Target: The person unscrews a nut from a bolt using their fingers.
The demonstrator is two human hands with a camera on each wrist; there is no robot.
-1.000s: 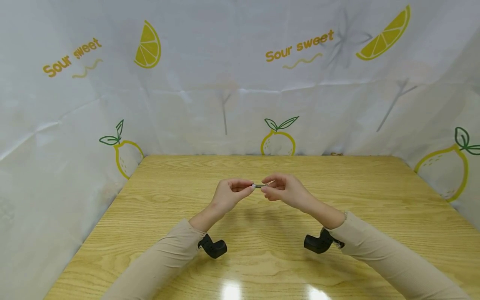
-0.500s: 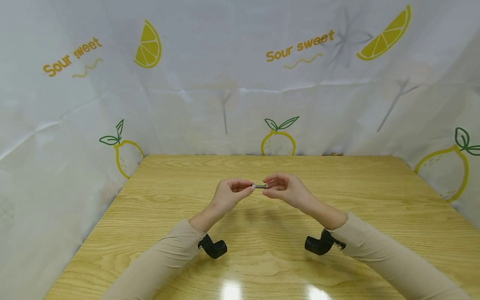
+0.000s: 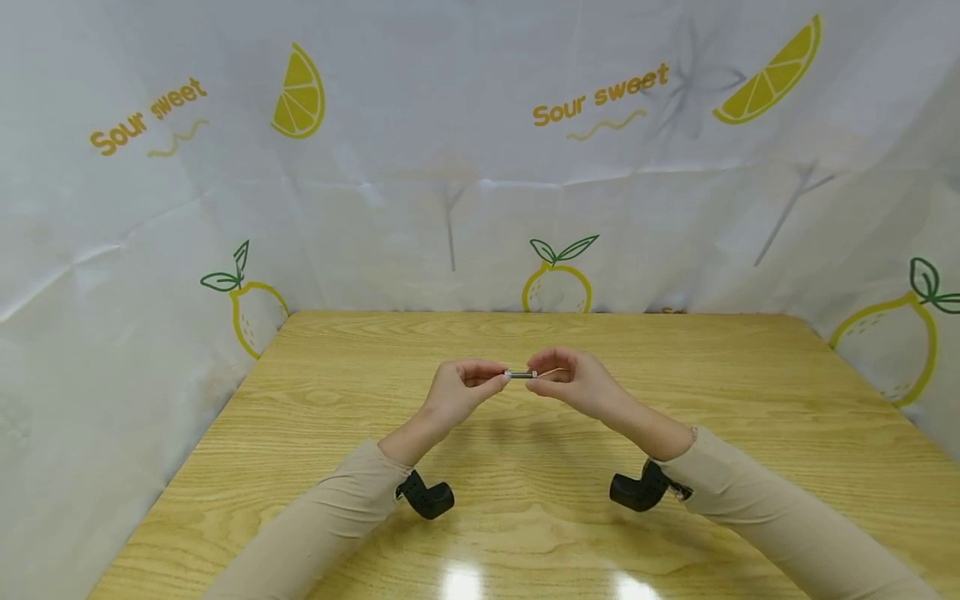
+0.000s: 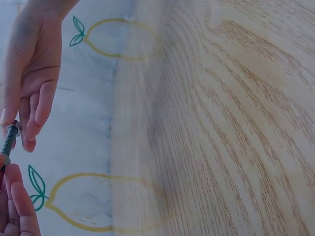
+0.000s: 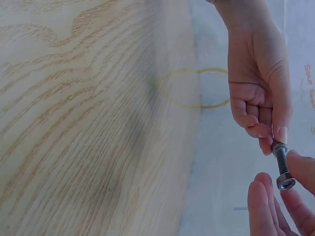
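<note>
A short metal bolt [image 3: 521, 375] with a threaded shank lies level between the two hands, above the table. My left hand [image 3: 453, 392] pinches its left end between thumb and fingers, partly covering that end. At the other end is a six-sided piece [image 5: 285, 181] with a round hollow, which looks like a nut. My right hand [image 3: 581, 382] has its thumb and fingers loosely spread around this end. A gap shows between the index fingertip and the metal in the right wrist view; whether the thumb touches it, I cannot tell.
Below the hands is a wood-grain table [image 3: 360, 346]. A white cloth [image 3: 375, 217] printed with lemons hangs behind it and along its sides. Black wrist mounts [image 3: 429, 497] sit at both sleeve cuffs.
The right thumb and fingers have shifted slightly right and loosened around the bolt's right end, exposing more of it. The left hand has kept its pinch, nearly still.
</note>
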